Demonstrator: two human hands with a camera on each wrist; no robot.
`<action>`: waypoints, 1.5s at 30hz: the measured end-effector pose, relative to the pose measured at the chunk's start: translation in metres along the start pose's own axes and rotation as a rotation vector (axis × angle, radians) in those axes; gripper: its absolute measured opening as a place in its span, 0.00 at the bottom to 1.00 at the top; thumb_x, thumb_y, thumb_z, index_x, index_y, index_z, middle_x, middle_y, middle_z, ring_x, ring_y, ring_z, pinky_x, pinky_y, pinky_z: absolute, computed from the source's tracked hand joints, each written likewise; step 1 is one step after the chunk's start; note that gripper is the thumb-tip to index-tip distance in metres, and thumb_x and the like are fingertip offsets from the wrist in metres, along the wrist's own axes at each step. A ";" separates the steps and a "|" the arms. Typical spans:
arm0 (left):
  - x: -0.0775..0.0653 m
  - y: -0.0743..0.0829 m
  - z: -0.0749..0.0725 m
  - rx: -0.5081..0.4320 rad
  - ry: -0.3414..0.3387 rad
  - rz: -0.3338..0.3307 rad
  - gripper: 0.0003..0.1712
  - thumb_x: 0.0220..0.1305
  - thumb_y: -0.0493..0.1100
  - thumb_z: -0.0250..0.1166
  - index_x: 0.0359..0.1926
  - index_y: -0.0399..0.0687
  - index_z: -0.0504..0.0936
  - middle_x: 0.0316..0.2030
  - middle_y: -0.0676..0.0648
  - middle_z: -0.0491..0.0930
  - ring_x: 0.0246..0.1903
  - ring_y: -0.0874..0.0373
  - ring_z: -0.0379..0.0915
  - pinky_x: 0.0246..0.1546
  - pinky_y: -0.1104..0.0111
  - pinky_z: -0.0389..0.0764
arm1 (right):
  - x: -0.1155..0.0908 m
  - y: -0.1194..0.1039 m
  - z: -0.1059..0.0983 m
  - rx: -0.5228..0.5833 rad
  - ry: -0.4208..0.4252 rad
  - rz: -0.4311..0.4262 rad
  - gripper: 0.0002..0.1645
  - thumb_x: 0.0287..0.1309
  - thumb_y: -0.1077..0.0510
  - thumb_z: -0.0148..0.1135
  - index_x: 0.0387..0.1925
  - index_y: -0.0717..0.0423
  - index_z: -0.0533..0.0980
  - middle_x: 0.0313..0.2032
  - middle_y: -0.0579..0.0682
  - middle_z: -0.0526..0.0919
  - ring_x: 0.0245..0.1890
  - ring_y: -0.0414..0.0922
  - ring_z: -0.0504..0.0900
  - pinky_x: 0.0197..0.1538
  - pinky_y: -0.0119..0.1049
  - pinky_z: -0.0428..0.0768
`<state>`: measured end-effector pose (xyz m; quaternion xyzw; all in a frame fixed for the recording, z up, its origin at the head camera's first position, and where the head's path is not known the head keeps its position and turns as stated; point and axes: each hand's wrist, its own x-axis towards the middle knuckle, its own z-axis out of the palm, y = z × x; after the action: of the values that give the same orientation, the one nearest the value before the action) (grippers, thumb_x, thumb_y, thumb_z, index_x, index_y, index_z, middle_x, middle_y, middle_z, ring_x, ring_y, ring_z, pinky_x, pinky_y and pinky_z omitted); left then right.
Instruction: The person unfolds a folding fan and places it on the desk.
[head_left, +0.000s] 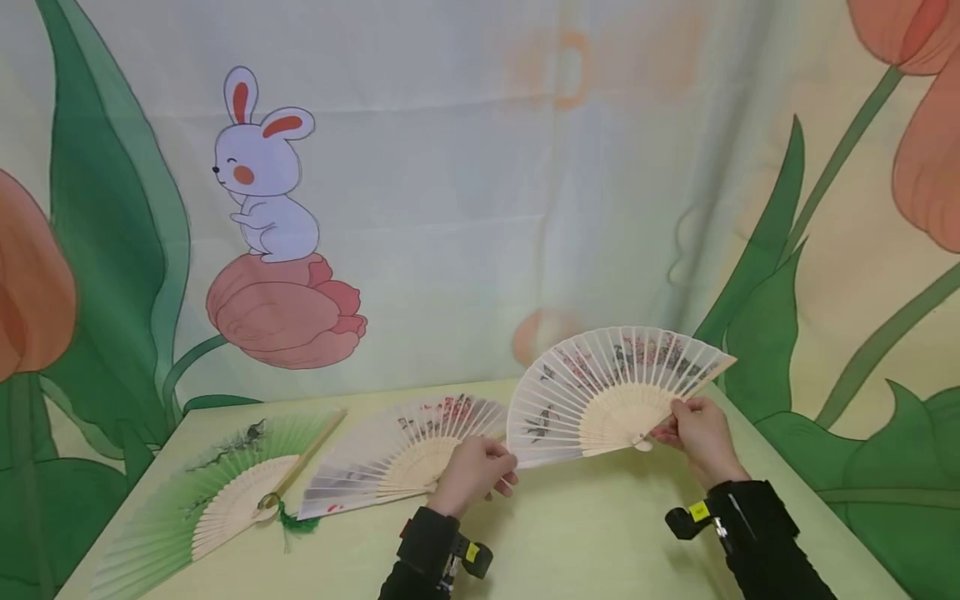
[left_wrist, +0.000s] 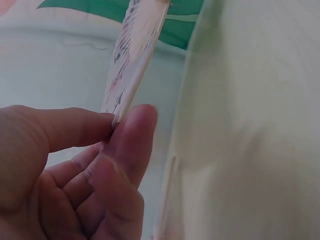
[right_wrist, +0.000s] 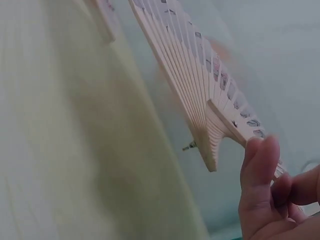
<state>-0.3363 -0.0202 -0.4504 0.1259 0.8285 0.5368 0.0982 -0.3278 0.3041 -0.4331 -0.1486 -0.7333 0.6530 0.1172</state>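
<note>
A spread white folding fan [head_left: 622,400] with pink and dark floral print is held up above the right part of the table. My left hand [head_left: 472,475] pinches its lower left corner between thumb and forefinger; the left wrist view shows the fan [left_wrist: 135,55] nearly edge-on. With thumb and fingers, my right hand [head_left: 705,437] grips the right outer stick, a little above the pivot. In the right wrist view, pale ribs of the fan [right_wrist: 187,85] converge at the pivot, just left of the right fingertips [right_wrist: 262,155].
A second white floral fan [head_left: 420,462] lies spread mid-table, partly hidden behind the left hand. At the left lies a spread green fan [head_left: 247,492] with a green tassel [head_left: 296,521]. Behind the yellow-green table [head_left: 600,542] hangs a curtain [head_left: 435,167] printed with a rabbit and tulips.
</note>
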 end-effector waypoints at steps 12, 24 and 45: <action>0.008 -0.013 0.022 0.023 -0.150 -0.020 0.18 0.70 0.44 0.57 0.26 0.40 0.83 0.19 0.48 0.82 0.17 0.59 0.78 0.17 0.70 0.70 | 0.037 0.036 -0.020 -0.036 -0.138 0.211 0.13 0.76 0.61 0.38 0.43 0.70 0.62 0.29 0.54 0.73 0.25 0.40 0.79 0.32 0.31 0.81; 0.008 -0.012 0.031 0.025 -0.181 -0.042 0.17 0.69 0.46 0.58 0.29 0.40 0.84 0.18 0.48 0.81 0.14 0.59 0.76 0.14 0.72 0.65 | 0.050 0.050 -0.032 0.002 -0.160 0.328 0.16 0.74 0.61 0.41 0.32 0.69 0.68 0.21 0.51 0.76 0.20 0.39 0.79 0.27 0.28 0.79; 0.012 -0.007 -0.003 0.029 -0.104 0.006 0.17 0.72 0.48 0.56 0.38 0.38 0.83 0.18 0.48 0.76 0.18 0.57 0.73 0.18 0.68 0.68 | 0.068 -0.010 -0.061 -0.845 -0.339 -0.105 0.27 0.73 0.50 0.33 0.39 0.73 0.66 0.26 0.58 0.71 0.15 0.49 0.74 0.22 0.43 0.73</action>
<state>-0.3494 -0.0214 -0.4559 0.1578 0.8295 0.5178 0.1377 -0.3697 0.3843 -0.4172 -0.0370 -0.9507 0.3050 -0.0425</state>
